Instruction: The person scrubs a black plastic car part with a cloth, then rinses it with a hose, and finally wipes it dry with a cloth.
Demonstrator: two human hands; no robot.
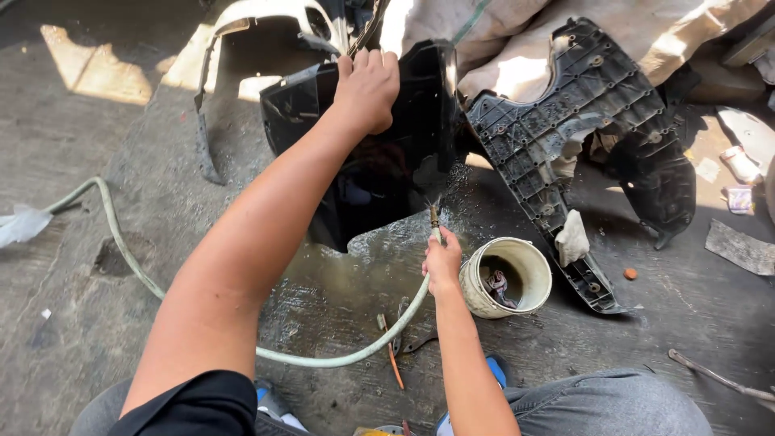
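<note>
Up at the far middle of the scene, the left hand [367, 87] grips the top edge of a black plastic panel [420, 113], fingers curled over the rim and closed on it, holding the panel upright on the wet concrete floor [97, 339]. Nearer and to the right, the right hand [441, 265] is wrapped tight around the end of a pale green hose [137, 266], with a small nozzle poking out above the fist and water spraying toward the panel's lower part.

Judging by its thin walls and broad curved shape, the panel is probably light for its size and fairly stiff, though likely to flex at the edges. Wet and glossy, it looks slippery on its flat faces; the rim where the hand sits now seems the surest place to hold, since the fingers can hook over it. The hose looks soft and bendy, trailing in a long loop off to the left, so it is best held close behind the nozzle, as it is.

Just right of the right hand stands a cream bucket [507, 277] with a rag inside. Beyond it a ribbed dark panel [565, 121] leans at the far right, a white cloth [572, 238] draped on its lower end. Pliers [400, 327] lie on the floor near the knees.
</note>
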